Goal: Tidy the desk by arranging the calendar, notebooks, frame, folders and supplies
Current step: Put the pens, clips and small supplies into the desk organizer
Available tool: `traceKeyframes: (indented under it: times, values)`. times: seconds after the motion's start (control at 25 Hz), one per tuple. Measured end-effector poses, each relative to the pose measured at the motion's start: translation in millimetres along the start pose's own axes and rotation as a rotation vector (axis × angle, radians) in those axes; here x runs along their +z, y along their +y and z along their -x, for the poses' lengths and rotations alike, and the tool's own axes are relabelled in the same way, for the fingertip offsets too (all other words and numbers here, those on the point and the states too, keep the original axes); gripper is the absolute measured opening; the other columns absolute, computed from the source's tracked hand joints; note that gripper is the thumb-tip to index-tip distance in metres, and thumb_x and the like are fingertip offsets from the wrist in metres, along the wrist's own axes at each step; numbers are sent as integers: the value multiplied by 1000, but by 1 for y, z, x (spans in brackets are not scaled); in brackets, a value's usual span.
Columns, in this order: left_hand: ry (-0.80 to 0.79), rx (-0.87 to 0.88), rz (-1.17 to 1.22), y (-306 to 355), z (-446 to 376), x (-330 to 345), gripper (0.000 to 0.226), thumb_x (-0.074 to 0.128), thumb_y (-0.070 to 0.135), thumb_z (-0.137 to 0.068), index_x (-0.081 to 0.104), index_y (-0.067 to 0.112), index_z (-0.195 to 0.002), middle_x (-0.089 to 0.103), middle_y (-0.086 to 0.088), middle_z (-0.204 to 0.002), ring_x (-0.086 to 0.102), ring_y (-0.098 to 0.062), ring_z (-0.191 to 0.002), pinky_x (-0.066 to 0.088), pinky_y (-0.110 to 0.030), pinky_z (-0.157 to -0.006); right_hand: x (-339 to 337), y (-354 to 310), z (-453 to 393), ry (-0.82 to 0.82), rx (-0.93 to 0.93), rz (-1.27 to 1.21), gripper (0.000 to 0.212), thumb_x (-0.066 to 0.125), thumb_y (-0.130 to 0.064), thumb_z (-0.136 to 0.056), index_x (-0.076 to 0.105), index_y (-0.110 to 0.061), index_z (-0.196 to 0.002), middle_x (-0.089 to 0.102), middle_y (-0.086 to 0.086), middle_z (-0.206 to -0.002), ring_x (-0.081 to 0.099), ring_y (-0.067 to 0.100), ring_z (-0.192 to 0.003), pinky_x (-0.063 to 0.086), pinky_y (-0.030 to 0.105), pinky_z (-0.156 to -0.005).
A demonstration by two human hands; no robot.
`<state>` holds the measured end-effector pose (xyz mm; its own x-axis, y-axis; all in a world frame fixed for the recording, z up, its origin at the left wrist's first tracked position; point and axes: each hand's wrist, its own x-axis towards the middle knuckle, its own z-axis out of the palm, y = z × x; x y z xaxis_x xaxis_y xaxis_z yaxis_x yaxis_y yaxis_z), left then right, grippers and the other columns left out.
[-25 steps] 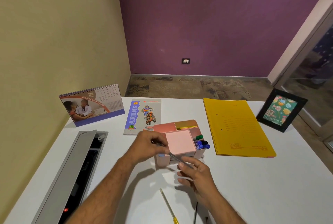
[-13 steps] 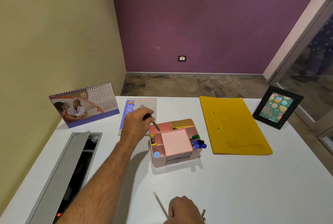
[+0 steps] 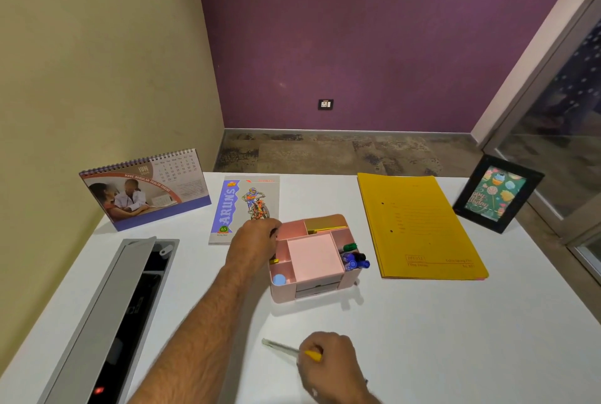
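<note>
Pinching a clear pen (image 3: 279, 345) with a yellow end, the right hand (image 3: 328, 364) is closed on it low on the white desk (image 3: 455, 332), the barrel pointing up and left toward the organizer. The left hand (image 3: 257, 245) is curled over the left rim of the pink organizer (image 3: 313, 260), fingers down at a side slot; a dark sliver shows under them, but whether they are gripping anything I cannot tell.

To do this step well, I would lift the pen clear of the desk, tip it upright, and feed it into an open slot on the left, away from the 1 crowded with blue and green markers (image 3: 354, 259). The left hand should steady the organizer so it does not slide.

Around it, the calendar (image 3: 146, 189) stands back left, the notebook (image 3: 247, 205) just beside the organizer, the yellow folders (image 3: 419, 224) right, and the frame (image 3: 497, 195) leans far right.
</note>
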<state>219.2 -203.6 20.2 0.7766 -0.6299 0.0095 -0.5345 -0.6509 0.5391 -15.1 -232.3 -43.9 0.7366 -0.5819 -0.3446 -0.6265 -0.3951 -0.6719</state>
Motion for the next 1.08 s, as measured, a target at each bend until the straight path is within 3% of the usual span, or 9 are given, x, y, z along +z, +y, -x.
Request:
traceKeyframes:
  times: [0.2, 0.36, 0.44, 0.52, 0.68, 0.8, 0.88, 0.96, 1.08]
  values:
    - [-5, 440, 25, 6, 15, -10, 48, 52, 11, -70, 69, 18, -114, 70, 2, -112, 55, -21, -107, 46, -37, -94, -49, -35, -10, 321, -78, -361, 18, 81, -17, -73, 70, -31, -69, 68, -9, -62, 59, 2, -58, 45, 10, -55]
    - [-293, 576, 239, 34, 34, -10, 48, 60, 12, -66, 70, 19, -112, 73, 5, -102, 62, -6, -84, 50, -17, -74, -83, -61, -25, 402, -179, -462, 8, 84, -24, -73, 76, -21, -72, 60, -13, -50, 51, 4, -48, 41, 13, -49]
    - [-316, 639, 264, 48, 38, -8, 38, 66, 14, -69, 73, 23, -106, 75, 6, -91, 64, -8, -73, 54, -25, -67, -92, -67, -28, 427, -219, -458, 15, 85, -23, -72, 74, -18, -63, 57, -10, -46, 48, 5, -45, 38, 12, -48]
    - [-276, 640, 282, 48, 36, -2, 33, 63, 18, -74, 72, 25, -105, 75, 5, -85, 65, -12, -71, 54, -32, -63, -97, -70, -31, 440, -239, -459, 20, 85, -24, -71, 70, -21, -59, 56, -9, -45, 48, 6, -46, 38, 12, -48]
    - [-96, 434, 383, 44, 32, -6, 47, 71, 16, -83, 61, 35, -124, 72, 5, -90, 69, -9, -81, 58, -30, -78, -91, -54, -33, 375, -136, -487, 17, 85, -24, -72, 73, -23, -85, 59, -9, -53, 55, 3, -53, 51, 20, -59]
    - [125, 235, 429, 41, 22, -23, 49, 71, 14, -86, 55, 36, -127, 67, 8, -93, 68, -7, -83, 56, -23, -78, -79, -23, -22, 40, -161, -258, 14, 83, -28, -68, 72, -30, -75, 67, -8, -68, 62, 0, -66, 59, 31, -74]
    - [267, 153, 456, 31, 9, -29, 33, 71, 15, -86, 63, 24, -117, 69, 3, -95, 67, -13, -87, 58, -33, -79, -73, 0, -8, -273, -275, 54, 19, 78, -42, -62, 70, -34, -76, 65, -10, -80, 60, 0, -77, 55, 28, -79]
    - [340, 89, 442, 22, -1, -30, 22, 71, 18, -87, 69, 16, -109, 71, -1, -99, 66, -17, -91, 59, -42, -80, -61, 19, 5, -486, -399, 385, 19, 70, -37, -74, 69, -32, -92, 60, -8, -95, 59, 12, -92, 47, 29, -90]
    - [350, -30, 415, 16, -10, -22, 19, 73, 24, -85, 71, 16, -102, 72, -2, -98, 66, -17, -91, 59, -43, -81, -30, 43, 24, -293, -569, 849, 17, 59, -33, -86, 65, -17, -87, 44, 9, -79, 57, 29, -84, 37, 39, -69]
